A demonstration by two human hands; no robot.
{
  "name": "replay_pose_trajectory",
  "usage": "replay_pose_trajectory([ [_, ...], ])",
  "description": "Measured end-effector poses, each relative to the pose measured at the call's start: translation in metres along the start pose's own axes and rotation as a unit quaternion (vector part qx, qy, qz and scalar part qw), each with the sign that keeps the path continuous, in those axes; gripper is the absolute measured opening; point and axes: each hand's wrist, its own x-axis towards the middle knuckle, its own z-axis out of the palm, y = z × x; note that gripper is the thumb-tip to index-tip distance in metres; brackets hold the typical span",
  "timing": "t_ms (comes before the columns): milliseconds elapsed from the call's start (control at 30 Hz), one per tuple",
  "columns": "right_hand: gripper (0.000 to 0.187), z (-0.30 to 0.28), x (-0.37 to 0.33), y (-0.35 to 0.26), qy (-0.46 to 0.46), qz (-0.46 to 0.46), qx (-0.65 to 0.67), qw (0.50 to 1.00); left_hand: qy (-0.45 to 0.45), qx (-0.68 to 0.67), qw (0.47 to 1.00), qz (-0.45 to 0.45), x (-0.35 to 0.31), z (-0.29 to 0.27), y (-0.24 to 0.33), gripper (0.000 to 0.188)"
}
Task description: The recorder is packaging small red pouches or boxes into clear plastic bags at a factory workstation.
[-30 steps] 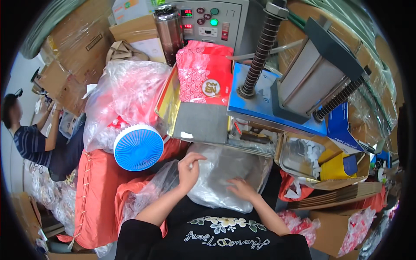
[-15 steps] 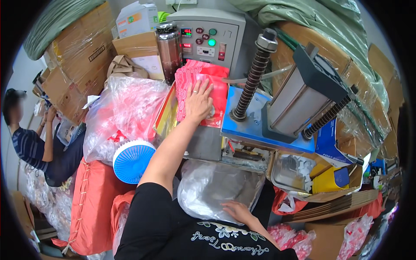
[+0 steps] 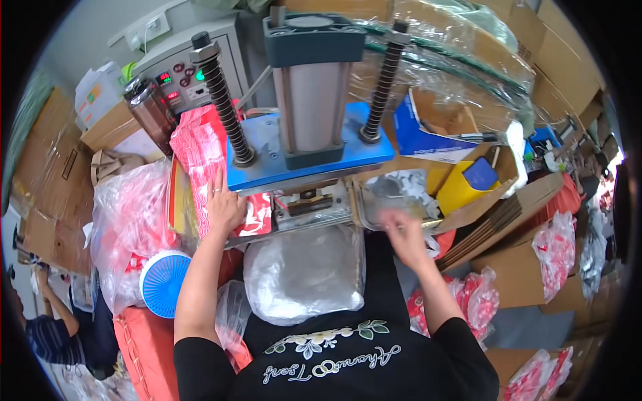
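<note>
My left hand lies flat with fingers stretched on a red and white patterned packaging bag, just left of the press. The lower end of the bag, shiny red, reaches beside the metal bed under the blue press plate. My right hand, smeared by motion, is at the near edge of a clear plastic tray holding whitish pieces. Whether its fingers hold anything cannot be made out. Between my arms, a clear plastic-wrapped bundle rests in front of the press.
Two spring-wound posts flank the press cylinder. A control box and a dark bottle stand behind at left. A blue fan is beside my left forearm. Cardboard boxes crowd the right; another person sits far left.
The view has turned to the right. My right hand has left the clear bundle and moved to the plastic tray. My left hand remains on the red bag, now lower along it.
</note>
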Motion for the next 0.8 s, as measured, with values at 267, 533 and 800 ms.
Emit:
replay_pose_trajectory([
  [267, 0.036, -0.011, 0.039, 0.068, 0.057, 0.028, -0.412, 0.909, 0.225, -0.097, 0.969, -0.005, -0.060, -0.025, 0.050, 0.062],
  [533, 0.033, 0.016, 0.032, 0.045, 0.024, -0.136, -0.321, 0.937, 0.179, -0.167, 0.969, 0.025, -0.162, 0.004, 0.051, 0.053],
  [800, 0.022, 0.007, 0.044, 0.039, 0.089, -0.172, -0.179, 0.965, 0.254, -0.407, 0.875, -0.061, -0.131, -0.039, 0.074, 0.017],
])
